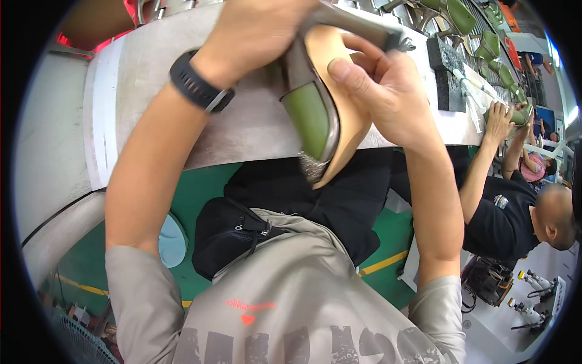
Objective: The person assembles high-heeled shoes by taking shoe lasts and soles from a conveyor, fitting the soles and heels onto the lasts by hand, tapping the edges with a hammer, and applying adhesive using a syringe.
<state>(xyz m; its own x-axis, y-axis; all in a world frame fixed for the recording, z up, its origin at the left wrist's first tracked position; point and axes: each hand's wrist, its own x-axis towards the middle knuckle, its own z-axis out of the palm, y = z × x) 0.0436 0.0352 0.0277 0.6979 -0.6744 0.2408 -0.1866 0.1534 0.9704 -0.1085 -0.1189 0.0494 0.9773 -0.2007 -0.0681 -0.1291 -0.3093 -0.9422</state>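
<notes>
A high-heeled shoe (309, 121) with a green upper, a grey-brown edge and a tan sole is held above the near edge of the worktable (145, 121). Its toe points down toward me, and its dark heel extends to the upper right. My right hand (394, 91) is closed round the sole side, with the thumb pressed on the tan surface. At the shoe's far left side is my left hand (260, 30), wearing a black wristband; it is smeared by motion and its fingers are mostly hidden.
A dark block (447, 76) stands on the table to the right, beside white syringe-like tubes (476, 100). Several green heeled shoes (459, 18) line the far right. A co-worker (503, 212) at right handles another green shoe (518, 116). A pale blue round stool top (173, 241) shows below left.
</notes>
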